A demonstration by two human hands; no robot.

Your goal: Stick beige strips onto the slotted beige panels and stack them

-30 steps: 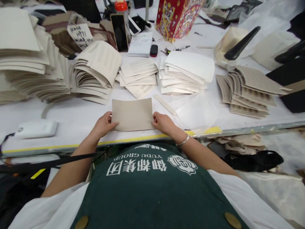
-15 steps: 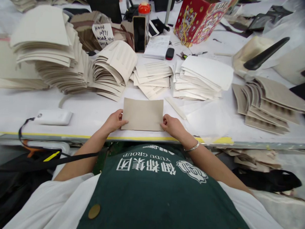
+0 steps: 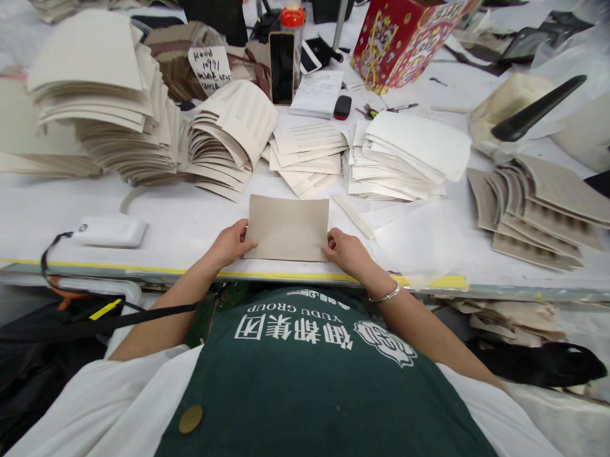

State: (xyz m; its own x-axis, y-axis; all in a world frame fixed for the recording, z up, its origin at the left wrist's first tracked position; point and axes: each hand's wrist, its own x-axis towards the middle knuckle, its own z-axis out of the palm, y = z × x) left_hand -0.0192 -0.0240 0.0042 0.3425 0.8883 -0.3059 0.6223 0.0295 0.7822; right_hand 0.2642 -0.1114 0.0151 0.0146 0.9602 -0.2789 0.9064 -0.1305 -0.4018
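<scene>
A flat grey-beige rectangular panel (image 3: 287, 228), possibly leather or card, lies near the table's front edge. My left hand (image 3: 230, 244) pinches its left side, with the thumb on top near the lower corner. At the right side, my right hand (image 3: 349, 252) grips the panel with curled fingers close to the lower corner. The fingers under the panel are hidden. Just beyond my right hand lies a thin whitish strip (image 3: 354, 217) on the table.
Tall stacks of beige panels (image 3: 85, 54) stand at the left, with a smaller fanned stack (image 3: 233, 126) beside them. White panels (image 3: 412, 152) lie behind my right hand, grey-beige panels (image 3: 546, 210) farther right. A white power bank (image 3: 109, 231) with a cable sits left. A red gift bag (image 3: 396, 42) stands behind.
The view has shifted very slightly, moving everything a little to the right. Both hands keep hold of the panel, which lies in the same place.
</scene>
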